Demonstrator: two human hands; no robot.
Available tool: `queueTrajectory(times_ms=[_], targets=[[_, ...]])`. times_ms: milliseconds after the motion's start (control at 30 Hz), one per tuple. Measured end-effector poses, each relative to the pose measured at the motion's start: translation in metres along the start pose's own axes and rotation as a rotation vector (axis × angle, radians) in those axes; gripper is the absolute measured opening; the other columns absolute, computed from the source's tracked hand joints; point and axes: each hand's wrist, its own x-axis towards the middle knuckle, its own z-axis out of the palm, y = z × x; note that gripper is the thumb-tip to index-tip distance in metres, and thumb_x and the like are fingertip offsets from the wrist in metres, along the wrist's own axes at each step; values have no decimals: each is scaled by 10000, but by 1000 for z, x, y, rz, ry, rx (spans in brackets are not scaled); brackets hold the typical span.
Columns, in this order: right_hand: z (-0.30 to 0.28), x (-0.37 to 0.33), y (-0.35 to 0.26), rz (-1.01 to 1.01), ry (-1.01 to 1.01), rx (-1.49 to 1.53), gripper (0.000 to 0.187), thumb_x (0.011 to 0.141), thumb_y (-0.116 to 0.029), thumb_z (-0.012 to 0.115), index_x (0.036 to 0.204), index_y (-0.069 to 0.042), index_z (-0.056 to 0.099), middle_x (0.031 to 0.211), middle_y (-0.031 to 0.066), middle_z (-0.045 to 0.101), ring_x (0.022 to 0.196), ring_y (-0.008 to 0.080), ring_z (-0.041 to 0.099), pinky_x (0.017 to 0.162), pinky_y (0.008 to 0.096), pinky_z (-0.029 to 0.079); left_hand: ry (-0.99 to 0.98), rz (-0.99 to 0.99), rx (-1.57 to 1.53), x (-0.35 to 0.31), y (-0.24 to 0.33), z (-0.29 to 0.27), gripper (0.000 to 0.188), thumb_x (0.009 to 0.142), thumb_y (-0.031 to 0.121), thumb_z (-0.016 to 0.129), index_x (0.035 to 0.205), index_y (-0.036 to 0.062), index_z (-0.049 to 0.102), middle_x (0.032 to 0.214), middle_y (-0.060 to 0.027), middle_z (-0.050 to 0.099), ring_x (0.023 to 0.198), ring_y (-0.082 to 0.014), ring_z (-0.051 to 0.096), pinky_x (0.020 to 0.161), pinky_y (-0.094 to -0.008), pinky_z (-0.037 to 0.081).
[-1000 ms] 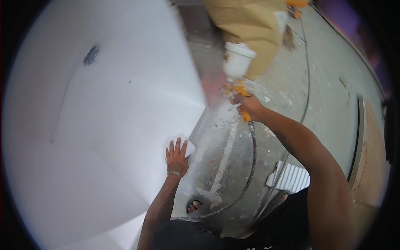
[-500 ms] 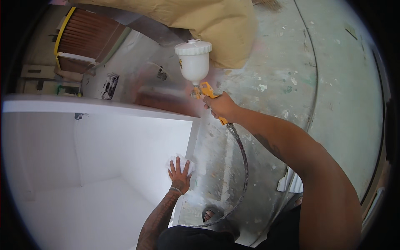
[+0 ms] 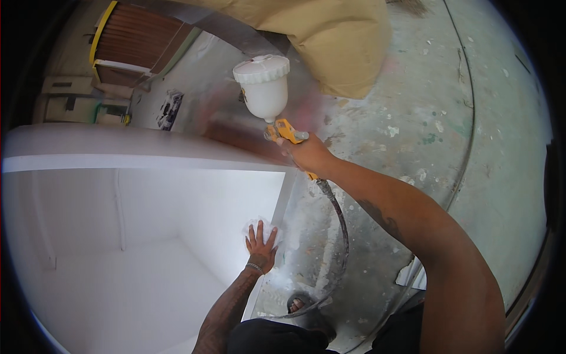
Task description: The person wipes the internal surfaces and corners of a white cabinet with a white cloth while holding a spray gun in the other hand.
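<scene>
My right hand is wrapped round the yellow grip of a spray gun, whose white lidded cup tilts a little to the left. A dark hose hangs from its handle and curves down towards my foot. The gun is above the far right corner of a white open-fronted cabinet. With fingers spread, my left hand presses a crumpled white cloth against the cabinet's right side panel. Most of the cloth is covered by the hand.
Beyond the cabinet hangs or stands a tan sheet-covered object. A reddish-brown slatted piece with a yellow edge is at the far left. A cable runs along the paint-spotted floor on the right. A white ridged scrap lies near my legs.
The spray gun has shifted left over the cabinet's far edge, and its cup leans more to the left. My left hand stays on the cloth. The whole view has turned slightly.
</scene>
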Motion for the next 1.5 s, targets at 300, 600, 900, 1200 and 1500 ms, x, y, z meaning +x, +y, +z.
queueTrajectory(times_ms=[300, 600, 900, 1200, 1500], targets=[[-24, 7, 19, -197, 418, -281, 404, 941, -391, 685, 970, 11, 691, 763, 132, 686, 628, 241, 636, 596, 370, 509, 29, 12, -1, -1, 4, 0, 720, 944, 221, 632, 1581, 293, 304, 1677, -204, -8, 1504, -537, -51, 1145, -734, 71], [-47, -5, -8, -224, 654, -297, 437, 921, -380, 675, 1156, -13, 699, 925, 260, 721, 915, 420, 705, 826, 451, 553, 60, 9, 32, -3, 0, 5, 705, 959, 257, 612, 1585, 310, 292, 1682, -184, -6, 1512, -518, -45, 1149, -725, 77], [-46, -31, -38, -52, -7, -86, 330, 993, -325, 653, 1150, -44, 582, 878, 85, 617, 518, 128, 495, 447, 292, 415, 79, 2, 30, -3, 4, 1, 695, 977, 273, 589, 1593, 335, 274, 1693, -152, -12, 1524, -491, -39, 1160, -709, 65], [-41, -42, -33, 27, 5, -117, 343, 987, -335, 659, 1141, -35, 599, 902, 89, 633, 530, 116, 483, 445, 279, 397, 194, -2, -24, -5, 5, 5, 755, 948, 262, 623, 1605, 213, 255, 1699, -118, 37, 1540, -443, 12, 1179, -683, 92], [-26, -40, -25, 26, 13, -159, 384, 989, -349, 648, 1160, -12, 582, 942, 102, 642, 559, 117, 497, 462, 287, 414, 392, -90, -163, 56, 34, -22, 742, 968, 289, 588, 1591, 82, 243, 1681, -132, 155, 1537, -421, 97, 1208, -627, 105]])
